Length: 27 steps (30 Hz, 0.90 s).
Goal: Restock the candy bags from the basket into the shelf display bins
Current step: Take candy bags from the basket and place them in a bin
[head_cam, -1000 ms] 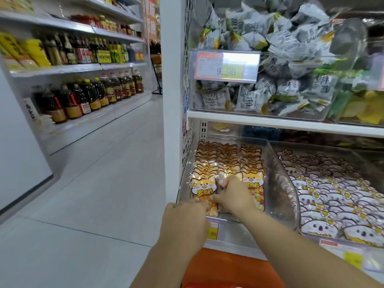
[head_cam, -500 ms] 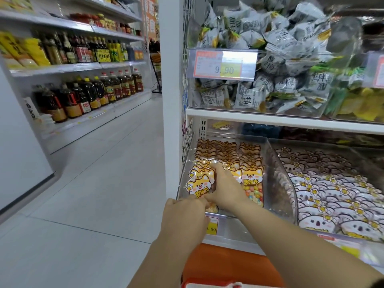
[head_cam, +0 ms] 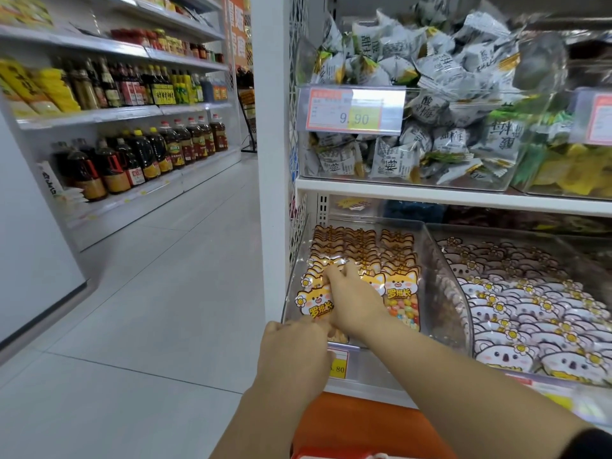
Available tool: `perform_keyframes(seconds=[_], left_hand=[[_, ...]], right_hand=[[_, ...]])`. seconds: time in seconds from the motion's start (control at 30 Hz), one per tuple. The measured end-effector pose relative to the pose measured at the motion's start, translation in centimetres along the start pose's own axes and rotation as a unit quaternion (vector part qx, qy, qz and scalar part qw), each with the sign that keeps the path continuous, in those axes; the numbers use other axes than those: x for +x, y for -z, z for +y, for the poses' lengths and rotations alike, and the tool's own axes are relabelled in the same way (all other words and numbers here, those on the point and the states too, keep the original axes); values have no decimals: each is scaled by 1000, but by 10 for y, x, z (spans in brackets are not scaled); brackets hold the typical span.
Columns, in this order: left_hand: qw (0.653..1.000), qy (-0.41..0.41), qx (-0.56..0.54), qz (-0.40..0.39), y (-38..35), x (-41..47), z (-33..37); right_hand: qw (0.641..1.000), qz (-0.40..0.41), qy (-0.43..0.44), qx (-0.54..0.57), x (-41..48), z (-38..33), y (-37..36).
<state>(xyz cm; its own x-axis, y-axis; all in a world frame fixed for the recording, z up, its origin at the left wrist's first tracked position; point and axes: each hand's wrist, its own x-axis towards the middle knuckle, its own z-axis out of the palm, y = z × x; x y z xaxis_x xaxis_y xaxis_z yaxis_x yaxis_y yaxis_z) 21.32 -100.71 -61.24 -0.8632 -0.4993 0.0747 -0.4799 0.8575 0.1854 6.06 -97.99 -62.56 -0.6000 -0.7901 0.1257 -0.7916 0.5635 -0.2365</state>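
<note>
Candy bags (head_cam: 399, 293) stand packed in the clear bin (head_cam: 445, 309).

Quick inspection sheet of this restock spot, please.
Surface: white shelf; clear bin on the lower level.
Job's things: fox candy bags in rows in the clear bin; koala bags in the next bin.
Clutter: nothing seen.
Grips: right hand, fingers spread on the fox candy bags; left hand at the bin's front, fingers hidden.
Cables: nothing seen.
Surroundings: wrapped snacks above, with a 9.90 price tag; oil bottles across the aisle.
</note>
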Motion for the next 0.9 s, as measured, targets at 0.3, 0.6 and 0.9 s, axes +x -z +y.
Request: perform_keyframes(seconds=[0.3, 0.6, 0.9], left_hand=[[1000, -7, 27, -4, 0, 0, 1], [1000, -12, -28, 0, 8, 2, 3], [995, 13, -94, -39, -1, 53, 13]], right_hand=[[997, 20, 22, 71, 0, 10, -9], [996, -62, 40, 41, 4, 36, 23], [990, -49, -25, -130, -16, 79, 66]])
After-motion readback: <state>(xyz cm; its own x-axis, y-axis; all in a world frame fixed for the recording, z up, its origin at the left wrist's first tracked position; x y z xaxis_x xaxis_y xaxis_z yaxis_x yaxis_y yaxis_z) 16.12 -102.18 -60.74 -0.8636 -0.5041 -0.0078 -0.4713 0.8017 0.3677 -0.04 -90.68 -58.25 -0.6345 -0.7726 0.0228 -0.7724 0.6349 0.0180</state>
